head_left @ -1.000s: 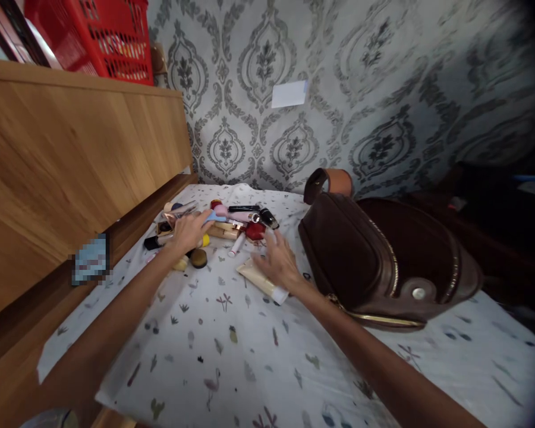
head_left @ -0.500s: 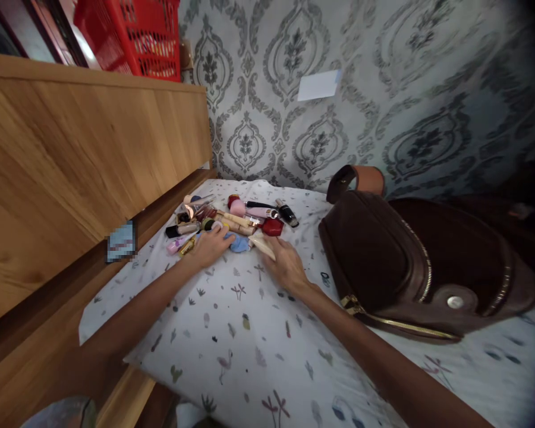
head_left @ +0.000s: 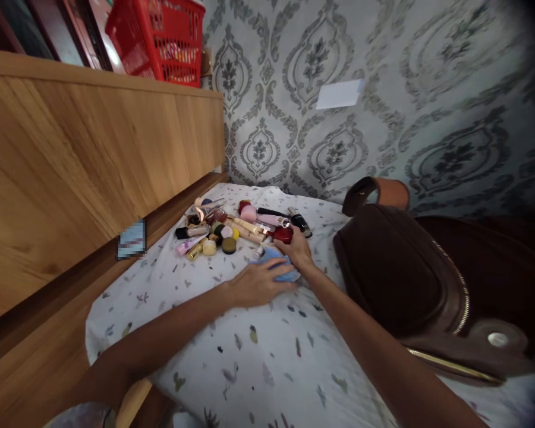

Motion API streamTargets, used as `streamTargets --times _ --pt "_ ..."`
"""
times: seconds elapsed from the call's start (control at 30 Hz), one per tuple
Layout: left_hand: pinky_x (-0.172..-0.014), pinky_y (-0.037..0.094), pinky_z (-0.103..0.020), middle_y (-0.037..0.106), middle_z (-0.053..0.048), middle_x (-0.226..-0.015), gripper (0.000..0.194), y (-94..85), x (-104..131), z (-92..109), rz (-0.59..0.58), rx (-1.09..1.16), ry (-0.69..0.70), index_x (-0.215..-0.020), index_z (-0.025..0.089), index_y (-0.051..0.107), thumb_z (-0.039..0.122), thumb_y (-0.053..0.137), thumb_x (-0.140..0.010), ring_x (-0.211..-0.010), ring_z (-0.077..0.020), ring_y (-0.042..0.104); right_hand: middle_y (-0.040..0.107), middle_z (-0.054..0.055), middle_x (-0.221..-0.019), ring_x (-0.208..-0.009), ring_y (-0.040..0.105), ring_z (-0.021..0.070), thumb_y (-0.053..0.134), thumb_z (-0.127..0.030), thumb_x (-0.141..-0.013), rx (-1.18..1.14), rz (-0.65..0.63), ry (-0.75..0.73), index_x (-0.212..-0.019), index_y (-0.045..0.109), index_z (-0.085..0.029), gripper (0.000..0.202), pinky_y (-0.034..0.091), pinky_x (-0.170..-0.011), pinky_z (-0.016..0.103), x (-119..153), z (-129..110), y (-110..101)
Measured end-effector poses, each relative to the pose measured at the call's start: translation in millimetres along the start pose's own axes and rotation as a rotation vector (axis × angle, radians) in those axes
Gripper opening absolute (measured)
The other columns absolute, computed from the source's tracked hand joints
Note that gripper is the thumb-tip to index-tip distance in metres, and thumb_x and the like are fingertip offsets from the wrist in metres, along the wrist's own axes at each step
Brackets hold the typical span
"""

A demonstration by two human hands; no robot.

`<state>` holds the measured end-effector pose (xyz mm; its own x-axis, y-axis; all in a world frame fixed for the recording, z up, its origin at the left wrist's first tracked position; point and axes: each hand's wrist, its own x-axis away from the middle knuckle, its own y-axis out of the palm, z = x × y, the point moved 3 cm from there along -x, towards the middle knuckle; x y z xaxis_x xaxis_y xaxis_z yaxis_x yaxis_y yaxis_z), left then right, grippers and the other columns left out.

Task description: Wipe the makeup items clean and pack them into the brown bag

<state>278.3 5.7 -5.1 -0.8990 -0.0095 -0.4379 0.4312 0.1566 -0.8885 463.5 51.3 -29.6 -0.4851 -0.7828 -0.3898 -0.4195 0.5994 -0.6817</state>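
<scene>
My left hand [head_left: 261, 282] is closed over a crumpled light blue cloth [head_left: 280, 264] on the patterned sheet. A small whitish cap [head_left: 259, 252] shows at the cloth's far left edge. Just beyond it, my right hand [head_left: 301, 249] curls its thumb and fingers around a glossy red bottle [head_left: 283, 235] at the right end of a cosmetics pile. Beside that bottle lie a pink-handled brush [head_left: 271, 220] and a black bottle [head_left: 298, 221]. Small round jars [head_left: 229, 245] and a gold tube [head_left: 195, 251] sit left of my hands.
A large dark brown bag [head_left: 383, 273] stands on the sheet [head_left: 232, 345] at the right. Along the left runs a wooden cabinet [head_left: 102, 137], with a red plastic basket [head_left: 160, 41] on top. Patterned wallpaper [head_left: 289, 119] rises behind, bearing a white paper [head_left: 339, 94].
My left hand has moved right, away from the jars, with the blue cloth. My right hand no longer shows the cream tube and has moved forward to the red bottle. The view has shifted slightly.
</scene>
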Motion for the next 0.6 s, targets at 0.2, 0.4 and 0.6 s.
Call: streamTargets --times 0.2,0.4,0.6 --pt "-0.089 0.057 -0.035 0.051 -0.006 -0.147 0.042 11.3 3.3 -10.3 -0.072 -0.039 -0.093 -0.131 0.026 0.06 0.011 0.046 -0.095 -0.141 -0.0275 0.04 0.07 0.011 -0.106 -0.095 0.065 0.0273 0.072 -0.038 -0.07 -0.026 -0.037 0.056 -0.122 0.06 -0.015 0.059 0.051 -0.086 0.042 -6.7 6.6 -7.9" --pt "-0.082 0.059 -0.037 0.044 -0.008 -0.152 0.052 10.2 11.4 -25.3 -0.101 -0.008 -0.313 -0.139 0.029 0.052 0.007 0.045 -0.092 -0.141 -0.0312 0.039 0.069 0.014 -0.111 -0.102 0.064 0.0299 0.074 -0.045 -0.066 -0.236 0.131 0.131 -0.124 0.059 -0.014 0.067 0.049 -0.094 0.047 7.4 -5.1 -42.9" --pt "-0.092 0.054 -0.035 0.061 -0.007 -0.132 0.041 -7.9 20.5 -46.5 0.027 0.156 -0.522 -0.128 0.026 0.061 0.01 0.046 -0.093 -0.116 -0.0229 0.061 0.067 0.007 -0.109 -0.094 0.066 0.0226 0.079 -0.05 -0.063 -0.867 0.146 0.294 -0.114 0.059 -0.022 0.061 0.054 -0.09 0.043 50.3 -30.9 -55.8"
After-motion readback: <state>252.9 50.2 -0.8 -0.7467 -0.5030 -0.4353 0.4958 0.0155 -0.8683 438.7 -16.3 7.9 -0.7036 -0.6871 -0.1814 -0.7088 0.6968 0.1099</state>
